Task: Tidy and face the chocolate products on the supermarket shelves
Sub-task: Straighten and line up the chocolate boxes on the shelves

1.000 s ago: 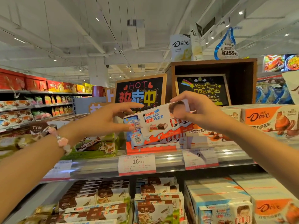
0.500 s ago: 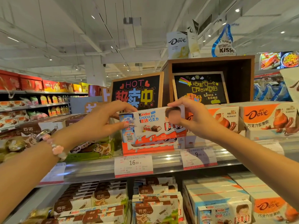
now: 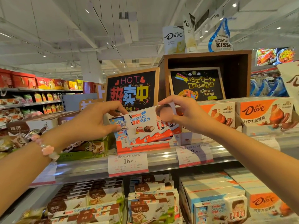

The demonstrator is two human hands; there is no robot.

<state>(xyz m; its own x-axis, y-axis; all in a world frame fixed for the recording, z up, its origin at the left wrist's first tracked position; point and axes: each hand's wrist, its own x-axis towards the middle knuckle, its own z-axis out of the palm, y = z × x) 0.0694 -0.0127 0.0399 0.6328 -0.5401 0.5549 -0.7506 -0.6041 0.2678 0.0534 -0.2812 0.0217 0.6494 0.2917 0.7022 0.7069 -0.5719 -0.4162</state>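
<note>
A supermarket shelf (image 3: 161,160) runs below both hands, its front rail carrying a 16.90 price tag (image 3: 128,164) under the left thumb and a 9.90 price tag (image 3: 195,155) under the right wrist. Behind the hands stands a wooden display box (image 3: 242,75) with a chalkboard inside, and beside it, above the left hand, a "HOT" chalkboard sign (image 3: 131,89). Dove cartons (image 3: 265,113) sit to the right of the right hand; a green cow-print tray (image 3: 87,151) lies beneath the left forearm. Between the hands, a Kinder Chocolate box (image 3: 144,125) is held tilted, right end higher, above an orange display tray (image 3: 142,147) on the shelf. The left hand (image 3: 92,122) pinches the box's left end between thumb and fingers; the right hand (image 3: 186,115) grips its upper right corner, fingers curled over the top edge. A pink beaded bracelet (image 3: 47,148) circles the left wrist.
</note>
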